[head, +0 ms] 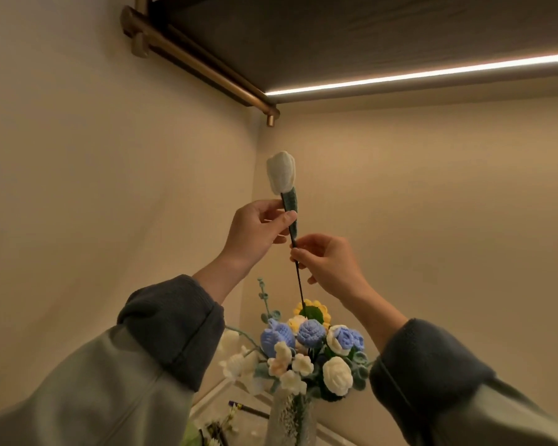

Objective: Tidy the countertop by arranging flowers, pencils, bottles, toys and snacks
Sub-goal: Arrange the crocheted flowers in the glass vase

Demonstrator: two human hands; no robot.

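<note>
A person holds a white crocheted tulip [281,172] upright in the middle of the frame, with both arms raised. The left hand [255,230] pinches the top of the dark stem [298,281], just under the green leaf. The right hand [327,263] pinches the stem a little lower, between thumb and forefinger. The stem's lower tip hangs just above a bouquet [306,346] of blue, white and yellow crocheted flowers at bottom centre. The bouquet stands in a clear vase [290,420] on a pale tabletop [213,403]. A dark pencil [248,409] lies on the tabletop just left of the vase. Grey sleeves [171,329] with dark cuffs fill both lower corners. At the upper right, a dark shelf [368,37] carries a glowing light strip [432,72]. A bronze rail [190,56] runs along its left edge.
</note>
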